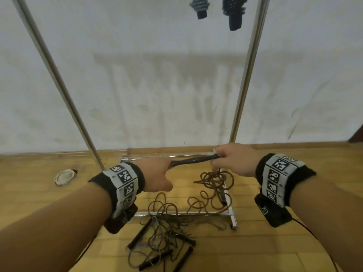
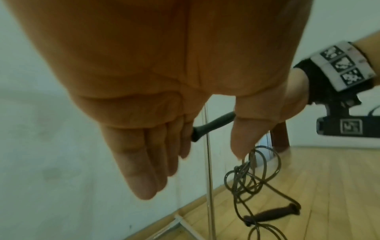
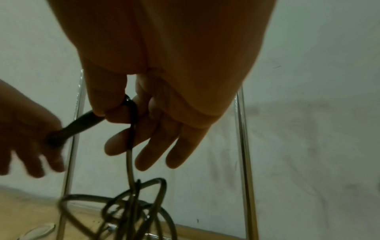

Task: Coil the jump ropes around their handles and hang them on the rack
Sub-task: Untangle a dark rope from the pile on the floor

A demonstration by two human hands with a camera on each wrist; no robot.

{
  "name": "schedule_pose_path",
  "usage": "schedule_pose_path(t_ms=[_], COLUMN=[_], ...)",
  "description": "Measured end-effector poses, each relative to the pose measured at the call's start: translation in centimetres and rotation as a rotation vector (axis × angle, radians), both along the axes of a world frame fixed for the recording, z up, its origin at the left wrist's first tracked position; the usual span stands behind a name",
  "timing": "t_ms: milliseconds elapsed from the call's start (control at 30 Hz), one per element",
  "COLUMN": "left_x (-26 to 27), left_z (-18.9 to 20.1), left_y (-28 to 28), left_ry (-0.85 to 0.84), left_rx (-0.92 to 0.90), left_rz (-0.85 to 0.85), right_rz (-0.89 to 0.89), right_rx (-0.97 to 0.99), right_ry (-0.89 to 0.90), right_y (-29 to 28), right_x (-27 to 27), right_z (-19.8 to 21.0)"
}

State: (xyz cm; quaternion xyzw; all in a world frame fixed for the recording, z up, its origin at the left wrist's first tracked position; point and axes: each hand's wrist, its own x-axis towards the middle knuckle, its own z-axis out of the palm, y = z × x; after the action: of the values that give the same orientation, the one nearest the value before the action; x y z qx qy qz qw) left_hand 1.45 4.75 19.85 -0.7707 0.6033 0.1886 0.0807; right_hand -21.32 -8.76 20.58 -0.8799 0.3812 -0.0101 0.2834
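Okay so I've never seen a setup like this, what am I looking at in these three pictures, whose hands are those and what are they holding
These are a person's two bare hands, not a machine. The patterned bands on the wrists carry small cameras. The big picture comes from a camera on the head, looking down; the other two look along each hand from the wrist.

The left hand holds one end of a dark jump rope handle. The right hand pinches its other end, where the cord leaves it and hangs to a tangle below.

On the wooden floor lie more tangled ropes with black handles, and a white coil to the left. Behind stands a metal rack, with two wound ropes already hanging near the top.
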Motion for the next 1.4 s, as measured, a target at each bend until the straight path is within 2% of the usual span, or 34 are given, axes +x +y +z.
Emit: schedule_pose_path(t_ms=[100,200,367,467,567,700,867,1000,1167,1300,1400], left_x=[-0.1,-0.5,-0.6,-1.9,-2.7,-1.5,0.8,1.0,1.0,2.1,2.9], left_z=[0.4,0.9,0.8,1.3,1.2,1.3,2.0,3.0,4.1,5.5,5.8], left_y=[-0.8,-1.2,-2.1,-2.1,-2.3,-2.9,-2.8,-2.6,-2.2,-1.9,-1.5], left_ry=[0.04,0.061,-0.032,-0.028,0.134,0.359,1.067,1.388,1.472,1.608,1.613], left_rx=[-0.178,-0.3,-0.389,-0.349,-0.289,-0.327,-0.356,-0.397,-0.587,-0.705,-0.759], left_rz=[0.112,0.137,0.1,-0.051,-0.113,-0.029,0.29,0.367,0.423,0.467,0.491], right_rz=[0.044,0.083,0.125,0.151,0.185,0.129,0.051,0.097,0.116,0.148,0.104], right_rx=[0.04,0.093,0.112,0.048,0.036,0.109,0.207,0.118,0.06,-0.011,0.021], right_ry=[-0.026,-0.035,0.004,0.039,-0.059,-0.229,-0.391,-0.347,-0.304,0.105,0.179], right_y=[0.2,0.8,1.0,2.0,2.6,2.4,1.6,1.3,0.3,-0.4,-0.5], right_x=[0.8,1.3,3.5,4.1,5.2,5.7,5.4,5.2,5.0,3.8,3.2], right_z=[0.3,0.7,1.2,1.6,1.8,2.5,2.5,1.8,-0.2,-3.7,-5.1])
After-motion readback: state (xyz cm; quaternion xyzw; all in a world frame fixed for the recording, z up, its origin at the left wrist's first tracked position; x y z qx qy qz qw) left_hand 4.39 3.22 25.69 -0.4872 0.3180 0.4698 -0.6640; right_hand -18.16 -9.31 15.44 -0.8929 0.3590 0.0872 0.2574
